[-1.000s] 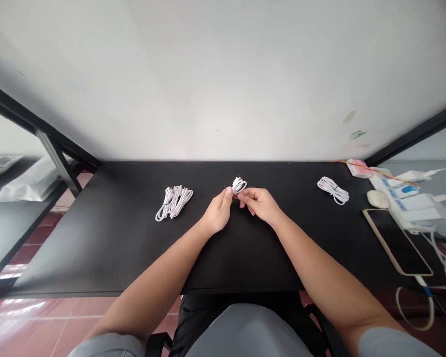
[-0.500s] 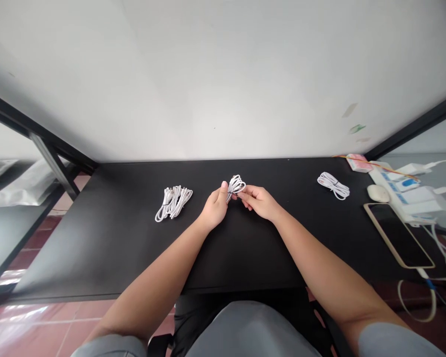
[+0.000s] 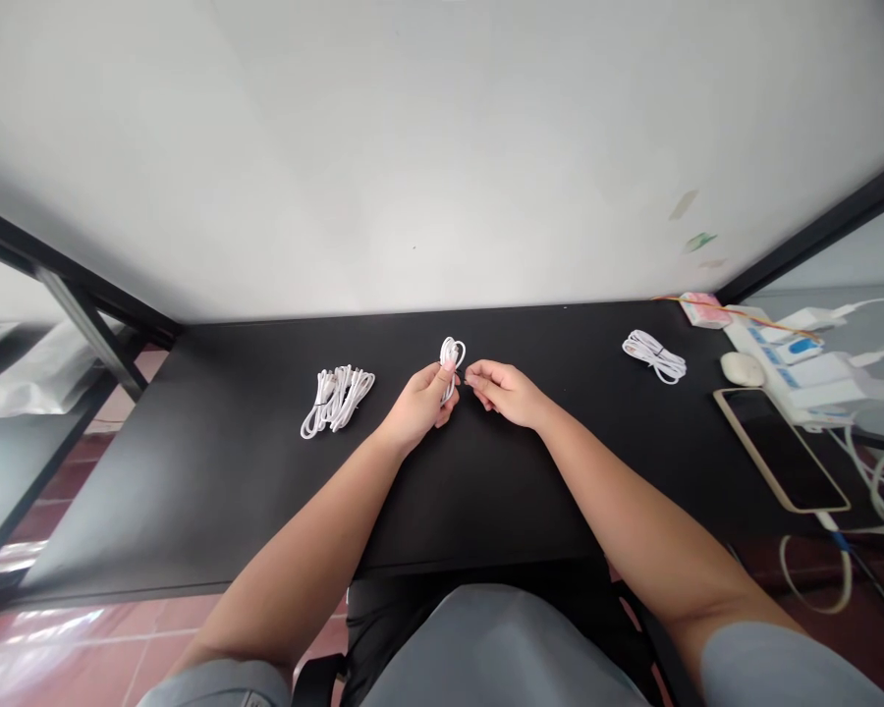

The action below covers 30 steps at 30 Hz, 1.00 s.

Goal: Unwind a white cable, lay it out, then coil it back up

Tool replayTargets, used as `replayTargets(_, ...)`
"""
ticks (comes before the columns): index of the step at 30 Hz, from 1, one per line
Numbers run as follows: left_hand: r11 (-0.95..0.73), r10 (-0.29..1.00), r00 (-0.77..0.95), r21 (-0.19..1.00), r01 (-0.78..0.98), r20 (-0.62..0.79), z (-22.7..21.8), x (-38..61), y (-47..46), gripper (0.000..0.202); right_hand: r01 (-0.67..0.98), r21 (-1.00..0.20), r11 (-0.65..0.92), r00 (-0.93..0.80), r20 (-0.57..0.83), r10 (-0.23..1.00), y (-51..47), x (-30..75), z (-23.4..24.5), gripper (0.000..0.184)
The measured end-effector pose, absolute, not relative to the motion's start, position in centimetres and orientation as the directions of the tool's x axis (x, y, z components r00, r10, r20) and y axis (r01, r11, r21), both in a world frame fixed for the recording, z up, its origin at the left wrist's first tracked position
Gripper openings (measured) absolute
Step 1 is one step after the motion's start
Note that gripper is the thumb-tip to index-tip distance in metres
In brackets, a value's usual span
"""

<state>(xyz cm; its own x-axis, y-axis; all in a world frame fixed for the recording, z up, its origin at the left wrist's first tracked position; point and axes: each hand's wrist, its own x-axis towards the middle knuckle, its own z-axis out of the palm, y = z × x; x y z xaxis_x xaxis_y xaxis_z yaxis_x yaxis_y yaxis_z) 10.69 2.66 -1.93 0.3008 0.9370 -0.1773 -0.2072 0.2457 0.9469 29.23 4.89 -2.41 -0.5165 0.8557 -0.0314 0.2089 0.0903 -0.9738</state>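
A coiled white cable is gripped in my left hand, with the thumb across it and loops standing up above the fingers. Just right of the coil, my right hand is closed in a pinch on what looks like the end of a thin black twist tie; the tie is hard to make out against the dark table. To the left of my hands lie white cable bundles, close against each other. Farther right rests a separate white cable bundle with a dark tie around its middle.
The black table meets a white wall at its back. On the right are a phone with a cable plugged in, a white mouse-like object, a power strip with chargers, and a pink-white box.
My right hand has drawn slightly away from the coil. My left hand has turned the coil more upright. The view has shifted slightly.
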Motion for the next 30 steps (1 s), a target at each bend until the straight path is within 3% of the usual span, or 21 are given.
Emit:
replayTargets(7, 0.303, 0.905, 0.390, 0.902, -0.307, -0.171, -1.67, 10.53, 2.50, 0.038, 0.170, -0.984, 0.045, -0.525, -0.052, 0.849, 5.16, 29.60, -2.90, 0.036)
replayTargets(15, 0.293, 0.916, 0.347, 0.928, -0.229, -0.203, -1.24, 9.75, 2.87, 0.024, 0.098, -0.994, -0.042, -0.536, -0.088, 0.840, 5.29, 29.80, -2.88, 0.035)
replayTargets(22, 0.267, 0.933, 0.301, 0.939, -0.216, -0.196, -1.38, 9.95, 2.95, 0.043, 0.110, -0.993, -0.035, -0.552, -0.090, 0.829, 5.37, 29.97, -2.93, 0.035)
replayTargets(30, 0.337, 0.905, 0.378, 0.873, -0.351, -0.198, -1.40, 10.03, 2.80, 0.040, 0.126, -0.991, -0.038, -0.562, -0.103, 0.821, 5.23, 29.80, -2.77, 0.035)
